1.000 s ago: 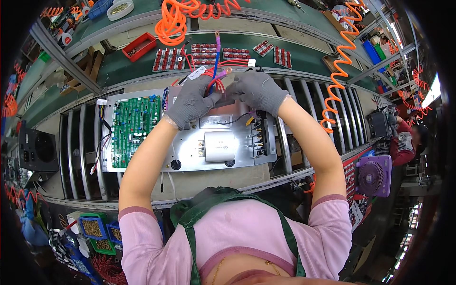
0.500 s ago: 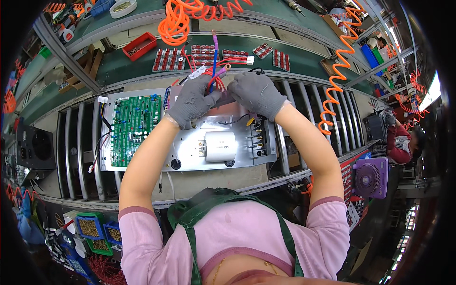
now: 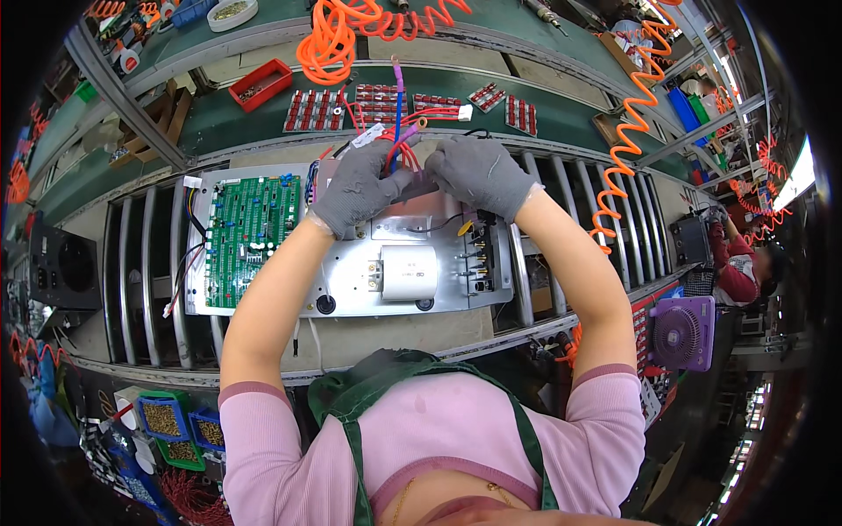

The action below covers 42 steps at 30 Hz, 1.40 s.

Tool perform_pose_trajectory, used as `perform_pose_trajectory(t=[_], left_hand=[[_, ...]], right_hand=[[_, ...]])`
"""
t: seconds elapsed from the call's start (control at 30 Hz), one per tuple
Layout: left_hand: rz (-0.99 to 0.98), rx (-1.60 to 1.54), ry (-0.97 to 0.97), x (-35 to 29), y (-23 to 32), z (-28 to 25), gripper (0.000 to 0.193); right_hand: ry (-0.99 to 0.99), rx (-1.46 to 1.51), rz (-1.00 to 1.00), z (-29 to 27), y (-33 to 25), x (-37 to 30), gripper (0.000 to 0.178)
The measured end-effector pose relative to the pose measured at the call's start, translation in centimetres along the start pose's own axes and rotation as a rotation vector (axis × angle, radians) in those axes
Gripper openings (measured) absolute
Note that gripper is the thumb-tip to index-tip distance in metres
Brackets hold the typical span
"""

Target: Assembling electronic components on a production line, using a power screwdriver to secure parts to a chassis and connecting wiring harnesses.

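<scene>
Both hands, in grey gloves, work at the far edge of a metal chassis plate (image 3: 351,294). My left hand (image 3: 358,186) is closed round the lower part of a bundle of red and blue wires (image 3: 403,151), whose ring-terminal ends stick up. Beside it my right hand (image 3: 484,175) has its fingers curled together at the same bundle; what they pinch is hidden. A brownish block under the wires is largely covered by the hands. A green circuit board (image 3: 253,230) lies on the plate's left, a white cylindrical capacitor (image 3: 409,272) nearer me, and a terminal row (image 3: 478,259) at the right.
The plate rests on a roller conveyor (image 3: 151,272). Behind are packs of red parts (image 3: 381,103), a red bin (image 3: 260,85) and coiled orange air hoses (image 3: 326,44). A purple fan (image 3: 682,333) stands right, near another person (image 3: 737,263). Screw trays (image 3: 164,415) sit lower left.
My right hand has shifted very slightly to the right. The left hand keeps its place on the wires, and the chassis plate stays put.
</scene>
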<state>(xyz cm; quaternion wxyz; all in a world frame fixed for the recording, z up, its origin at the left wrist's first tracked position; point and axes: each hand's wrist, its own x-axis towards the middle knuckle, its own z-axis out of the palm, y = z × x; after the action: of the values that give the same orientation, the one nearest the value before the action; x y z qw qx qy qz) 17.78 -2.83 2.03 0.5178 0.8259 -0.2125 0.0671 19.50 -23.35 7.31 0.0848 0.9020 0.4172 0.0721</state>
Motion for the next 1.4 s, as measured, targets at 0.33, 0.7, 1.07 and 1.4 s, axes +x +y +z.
perform_pose_trajectory(t=[0.33,0.7,1.07,1.4], left_hand=[[-0.098,-0.015,-0.070,-0.1,1.3,-0.7,0.041],[0.288,0.118,-0.037,-0.1,-1.2,-1.0,0.030],[0.184,0.011,-0.305,1.8,-2.8,-1.9,0.039],[-0.284,-0.398,-0.385,1.4,0.3,-3.5,0.077]], right_hand=[[-0.114,-0.063,-0.092,-0.8,0.0,0.4,0.012],[0.219,0.474,0.340,-2.2,-1.2,-1.4,0.022],[0.132,0.775,0.318,-2.8,-6.3,0.3,0.021],[0.159,0.270,0.112,0.2,-7.0,3.2,0.011]])
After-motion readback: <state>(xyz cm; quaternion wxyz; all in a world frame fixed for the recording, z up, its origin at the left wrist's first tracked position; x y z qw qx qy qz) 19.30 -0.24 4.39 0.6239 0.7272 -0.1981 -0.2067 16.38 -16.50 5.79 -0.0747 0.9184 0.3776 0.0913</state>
